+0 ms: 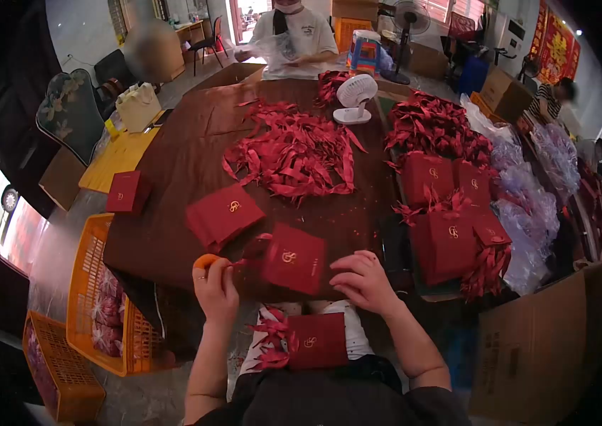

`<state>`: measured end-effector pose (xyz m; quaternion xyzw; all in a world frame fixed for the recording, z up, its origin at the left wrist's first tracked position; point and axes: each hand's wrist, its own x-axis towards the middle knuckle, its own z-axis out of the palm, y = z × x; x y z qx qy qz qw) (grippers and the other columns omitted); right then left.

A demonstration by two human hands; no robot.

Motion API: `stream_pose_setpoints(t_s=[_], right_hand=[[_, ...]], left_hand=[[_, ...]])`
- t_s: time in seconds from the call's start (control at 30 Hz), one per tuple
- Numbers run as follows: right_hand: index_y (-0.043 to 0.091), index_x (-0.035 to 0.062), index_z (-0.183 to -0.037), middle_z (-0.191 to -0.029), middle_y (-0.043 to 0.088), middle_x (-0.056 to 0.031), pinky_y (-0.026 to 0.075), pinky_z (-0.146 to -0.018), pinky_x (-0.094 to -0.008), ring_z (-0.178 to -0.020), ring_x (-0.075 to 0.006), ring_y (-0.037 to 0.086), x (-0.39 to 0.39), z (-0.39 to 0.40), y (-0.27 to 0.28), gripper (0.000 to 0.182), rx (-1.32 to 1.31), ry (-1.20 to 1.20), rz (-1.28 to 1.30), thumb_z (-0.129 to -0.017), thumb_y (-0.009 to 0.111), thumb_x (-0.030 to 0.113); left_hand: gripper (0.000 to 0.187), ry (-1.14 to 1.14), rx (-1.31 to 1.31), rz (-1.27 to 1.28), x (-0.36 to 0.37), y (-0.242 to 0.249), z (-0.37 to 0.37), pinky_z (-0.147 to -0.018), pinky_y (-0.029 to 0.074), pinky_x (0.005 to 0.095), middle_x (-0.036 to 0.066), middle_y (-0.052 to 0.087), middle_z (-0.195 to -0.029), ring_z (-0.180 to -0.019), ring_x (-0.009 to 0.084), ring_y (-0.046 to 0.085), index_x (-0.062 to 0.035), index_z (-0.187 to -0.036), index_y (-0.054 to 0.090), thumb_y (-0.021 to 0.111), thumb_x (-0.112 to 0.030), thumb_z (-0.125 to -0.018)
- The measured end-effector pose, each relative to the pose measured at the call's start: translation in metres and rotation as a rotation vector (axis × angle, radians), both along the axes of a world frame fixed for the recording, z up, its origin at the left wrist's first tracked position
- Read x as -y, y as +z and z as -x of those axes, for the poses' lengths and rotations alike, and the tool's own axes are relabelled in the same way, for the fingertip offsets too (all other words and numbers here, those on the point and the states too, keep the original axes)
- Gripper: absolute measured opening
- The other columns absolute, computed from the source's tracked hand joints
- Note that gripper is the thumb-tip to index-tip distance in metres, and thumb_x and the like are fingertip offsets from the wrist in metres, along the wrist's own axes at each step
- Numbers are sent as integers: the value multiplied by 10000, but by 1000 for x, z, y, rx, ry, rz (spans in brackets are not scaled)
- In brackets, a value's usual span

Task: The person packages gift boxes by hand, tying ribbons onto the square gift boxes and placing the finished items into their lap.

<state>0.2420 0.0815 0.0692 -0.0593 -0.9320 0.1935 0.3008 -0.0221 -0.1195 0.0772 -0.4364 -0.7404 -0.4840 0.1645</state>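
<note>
1. Red material, probably card, is seen on the bag (295, 259), which is placed at the near side of the table (180, 153), between both hands.
2. The fingers of the left hand (217, 284) are bent together beside a red ribbon (244, 263); whether it is pinched cannot be told, because this part is blurred. An orange band (206, 261) is seen on this hand.
3. The fingers of the right hand (368, 282) are loosely spread just beside the bag; nothing is seen to be grasped.
4. If pushed toward the body, the bag could be dropped over the edge. By uneven pulling, the ribbon could be creased.
5. If the lap (359, 337) is moved, the second bag (318, 341) could be slid off.
6. The underside of the bag is hidden, and its small print cannot be read.
</note>
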Motion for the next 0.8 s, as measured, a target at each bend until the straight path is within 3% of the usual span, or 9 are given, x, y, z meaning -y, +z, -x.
stream_pose_setpoints(t_s=[0.13, 0.23, 0.3, 0.4, 0.5, 0.6, 0.63, 0.7, 0.8], right_hand=[[506, 128, -1403, -1484, 447, -160, 360, -1097, -486, -1341, -349, 461, 12, 42, -2, 796, 158, 48, 23, -752, 802, 479], [426, 84, -1463, -1515, 400, -168, 320, -1134, -480, -1380, -344, 412, 46, 76, -32, 906, 214, 67, 74, -755, 783, 523], [413, 72, -1468, -1502, 415, -162, 327, -1129, -473, -1369, -349, 421, 72, 93, -51, 944, 138, -45, 25, -706, 820, 451], [545, 93, -1369, -1388, 546, -106, 415, -1057, -439, -1263, -305, 539, 69, 87, -54, 775, 46, -17, 83, -664, 825, 251], [634, 77, -1252, -1181, 671, -89, 528, -911, -376, -1081, -245, 667, 49, 69, -25, 560, -60, -20, 358, -727, 825, 117], [606, 24, -1229, -1087, 703, -108, 519, -915, -317, -1028, -183, 674, 25, 60, 25, 505, -33, -74, 737, -787, 834, 110], [600, 15, -1224, -1095, 704, -101, 517, -916, -307, -1021, -167, 671, 8, 61, 21, 520, 22, -72, 759, -775, 843, 114], [624, 3, -1221, -1109, 718, -108, 520, -918, -309, -1026, -162, 673, -23, 67, -2, 546, 123, -155, 778, -756, 859, 167], [662, -1, -1200, -1088, 733, -135, 529, -919, -331, -1007, -219, 697, -51, 74, -33, 576, 199, -218, 796, -734, 866, 270]], left_hand=[[129, -38, -107, 20, -3, 31, -10, -779, 480, 375, 152, 609, -966, -877, 314, 581, -23, -1010, 651, 652, -6, -882], [90, -154, 39, -49, -11, 21, -11, -763, 505, 320, 143, 630, -977, -863, 256, 627, -13, -1032, 632, 591, -22, -952], [97, -414, 667, -151, -12, 11, -18, -762, 506, 272, 76, 646, -989, -910, 154, 638, -8, -1059, 608, 535, -44, -1006], [168, -410, 942, -238, -4, 25, -23, -726, 478, 212, 12, 638, -981, -839, 83, 606, -27, -1080, 601, 464, -123, -1065], [170, -261, 779, -337, 7, 40, 7, -734, 474, 220, 7, 640, -977, -850, 84, 606, -25, -1049, 614, 470, -117, -1062], [101, 4, 177, -191, -9, 17, 34, -812, 498, 333, 111, 638, -1004, -923, 235, 625, 12, -1011, 630, 591, -72, -971], [202, 110, 18, 12, -13, 12, 31, -866, 486, 417, 194, 613, -1060, -991, 354, 592, 8, -1102, 622, 634, -52, -910], [340, 338, -123, 197, -34, -5, 14, -921, 450, 475, 233, 590, -1105, -1056, 418, 537, -19, -1219, 596, 638, -49, -883], [446, 32, -213, 171, -59, -32, -19, -927, 439, 500, 240, 571, -1113, -1059, 421, 517, -51, -1302, 576, 676, -138, -876]])
